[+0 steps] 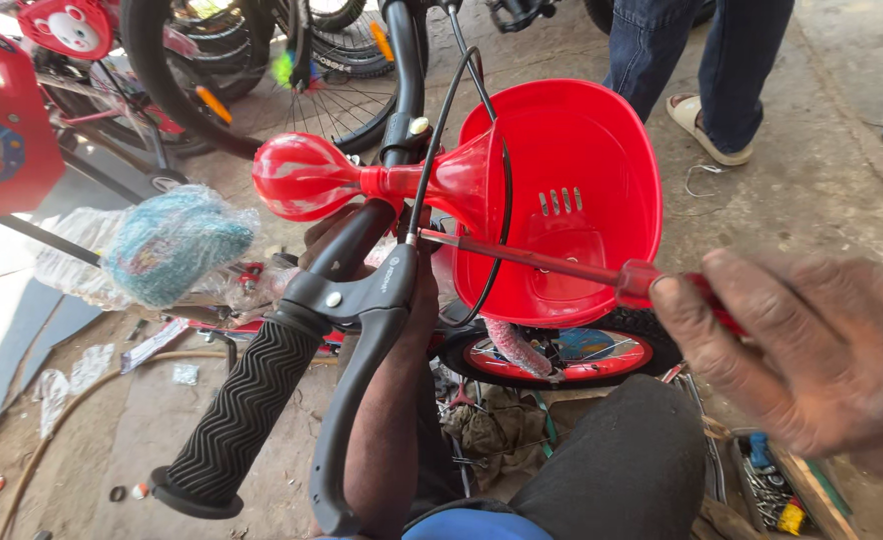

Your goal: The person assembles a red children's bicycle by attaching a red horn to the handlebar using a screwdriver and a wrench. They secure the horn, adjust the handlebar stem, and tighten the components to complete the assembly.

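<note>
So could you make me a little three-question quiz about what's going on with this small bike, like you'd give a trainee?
1. True or false: the right hand holds a red-handled screwdriver whose tip meets the handlebar near the red horn.
2. Multiple choice: what colour is the front basket? A) blue B) red C) yellow
3. Fill in: the left hand reaches up behind the bar, just above the black brake ____.

Key: 1 true. 2 B. 3 lever. The left hand's fingers are mostly hidden by the bar, so its grip cannot be judged; the ribbed black grip is untouched.
</note>
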